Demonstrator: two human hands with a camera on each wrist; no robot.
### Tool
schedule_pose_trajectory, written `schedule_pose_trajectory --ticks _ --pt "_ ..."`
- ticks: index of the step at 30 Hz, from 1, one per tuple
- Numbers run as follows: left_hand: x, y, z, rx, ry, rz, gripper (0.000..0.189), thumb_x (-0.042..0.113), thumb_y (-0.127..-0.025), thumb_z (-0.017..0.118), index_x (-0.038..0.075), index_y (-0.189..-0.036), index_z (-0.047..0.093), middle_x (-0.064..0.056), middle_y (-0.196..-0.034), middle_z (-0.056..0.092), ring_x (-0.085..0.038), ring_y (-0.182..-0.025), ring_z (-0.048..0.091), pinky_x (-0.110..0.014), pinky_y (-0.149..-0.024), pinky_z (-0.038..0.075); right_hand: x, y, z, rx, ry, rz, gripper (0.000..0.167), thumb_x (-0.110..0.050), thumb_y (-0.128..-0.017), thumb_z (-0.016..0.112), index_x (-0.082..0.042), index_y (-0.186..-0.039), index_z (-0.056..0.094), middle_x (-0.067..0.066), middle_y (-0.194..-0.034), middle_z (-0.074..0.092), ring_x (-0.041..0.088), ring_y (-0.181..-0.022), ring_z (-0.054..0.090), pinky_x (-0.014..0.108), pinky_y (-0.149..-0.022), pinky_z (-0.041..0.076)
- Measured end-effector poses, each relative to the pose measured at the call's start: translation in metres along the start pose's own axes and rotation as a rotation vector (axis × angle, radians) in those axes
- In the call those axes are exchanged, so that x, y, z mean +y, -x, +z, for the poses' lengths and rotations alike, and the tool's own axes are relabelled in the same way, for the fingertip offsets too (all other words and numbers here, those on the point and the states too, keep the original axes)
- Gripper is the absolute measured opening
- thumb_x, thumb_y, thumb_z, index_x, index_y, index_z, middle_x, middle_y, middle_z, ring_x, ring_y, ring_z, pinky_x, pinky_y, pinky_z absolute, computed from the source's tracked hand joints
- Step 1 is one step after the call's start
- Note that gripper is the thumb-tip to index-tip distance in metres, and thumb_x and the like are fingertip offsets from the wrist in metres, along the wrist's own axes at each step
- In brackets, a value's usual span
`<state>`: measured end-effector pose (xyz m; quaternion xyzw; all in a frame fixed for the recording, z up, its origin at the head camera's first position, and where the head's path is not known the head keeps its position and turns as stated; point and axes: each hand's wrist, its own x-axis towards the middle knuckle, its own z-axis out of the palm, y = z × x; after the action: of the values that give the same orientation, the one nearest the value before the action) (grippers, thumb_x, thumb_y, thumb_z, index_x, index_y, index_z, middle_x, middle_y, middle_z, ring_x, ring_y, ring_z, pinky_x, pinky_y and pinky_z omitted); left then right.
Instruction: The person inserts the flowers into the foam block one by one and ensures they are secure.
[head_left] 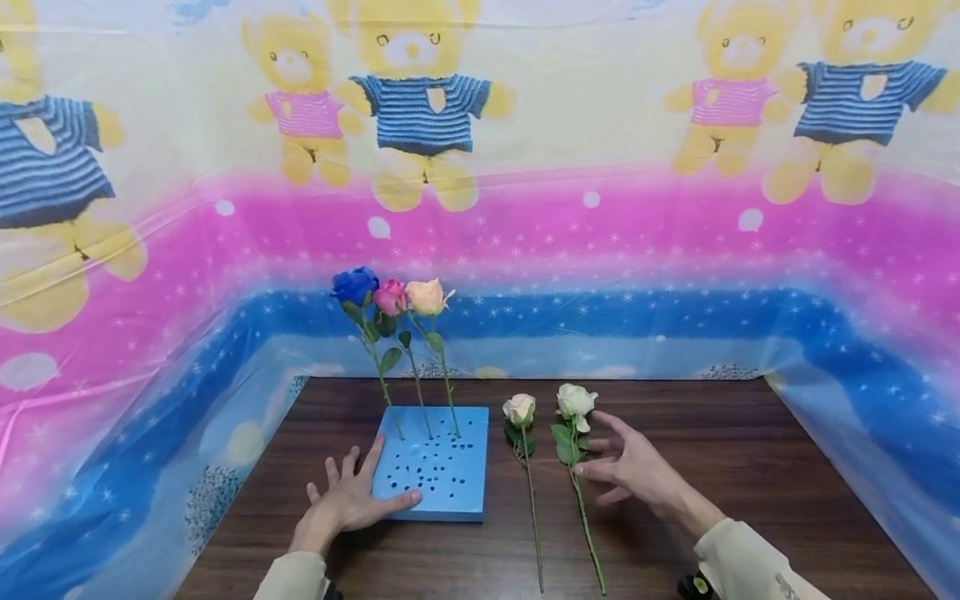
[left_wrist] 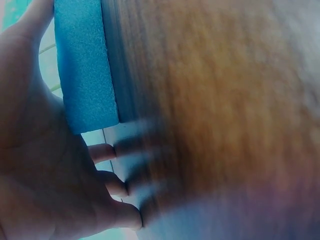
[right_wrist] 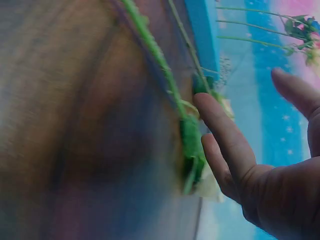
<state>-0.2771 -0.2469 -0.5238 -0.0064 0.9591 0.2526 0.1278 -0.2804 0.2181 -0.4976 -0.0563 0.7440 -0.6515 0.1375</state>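
A blue foam block full of small holes lies on the table, with a blue rose, a pink rose and a peach rose standing in its far part. My left hand rests spread against the block's left side, its thumb over the near edge. In the left wrist view the block's side meets the palm. To the right lie a cream rose and a white rose. My right hand is beside the white rose's upper stem, fingers extended and slightly bent; contact is unclear.
The dark wooden table carries all these things. Behind it and at its sides hangs a cloth printed with bears. Something small and black sits by the right sleeve.
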Motion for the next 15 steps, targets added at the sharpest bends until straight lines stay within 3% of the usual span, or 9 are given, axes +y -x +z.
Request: schedule_pose_trajectory --ticks 7,15 --pt "0.001 0.001 0.001 -0.009 0.005 -0.006 0.135 0.090 -0.085 0.071 0.025 -0.182 0.004 -0.039 -0.180 0.003 -0.070 -0.159 -0.013 -0.096 -0.113 -0.005 0.020 0.008 0.006 -0.034 0.012 0.044 0.119 -0.010 -0.091 0.095 -0.010 -0.179 0.014 0.043 -0.163 0.041 0.047 -0.131 0.069 0.061 -0.078 0.068" --pt "0.003 0.001 -0.001 -0.009 0.007 -0.009 0.133 0.090 -0.086 0.071 0.025 -0.182 0.005 -0.038 -0.181 0.002 -0.069 -0.159 -0.014 -0.096 -0.113 -0.006 0.029 0.010 0.011 -0.040 0.021 0.082 0.113 -0.007 -0.090 0.094 0.004 -0.175 0.020 0.043 -0.161 0.042 0.041 -0.126 0.069 0.059 -0.077 0.068"
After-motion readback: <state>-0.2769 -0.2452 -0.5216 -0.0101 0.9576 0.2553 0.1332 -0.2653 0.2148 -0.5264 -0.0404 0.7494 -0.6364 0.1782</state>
